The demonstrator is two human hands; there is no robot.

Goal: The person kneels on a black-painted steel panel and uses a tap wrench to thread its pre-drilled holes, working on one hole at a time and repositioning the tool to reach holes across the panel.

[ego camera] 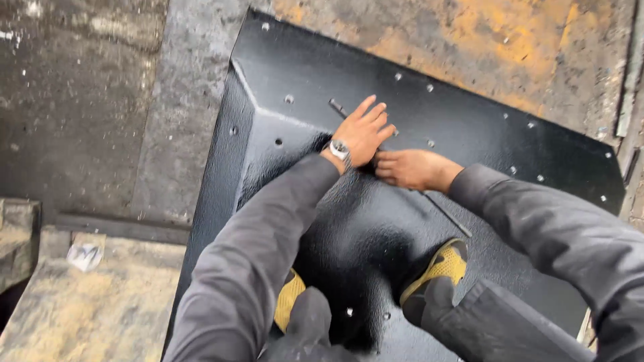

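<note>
The floor [80, 100] is rough grey concrete, dirty and stained dark. Toward one o'clock it has a wide rusty orange patch [469, 47]. At eight o'clock lies a worn sandy slab [94, 308] with a small white scrap [85, 255]. Light is soft daylight.

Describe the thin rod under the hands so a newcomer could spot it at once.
A big black metal panel with small holes lies on the stained floor. Across its middle runs a thin dark rod, diagonally under the left hand and right hand. It is the only long, loose item there.
</note>
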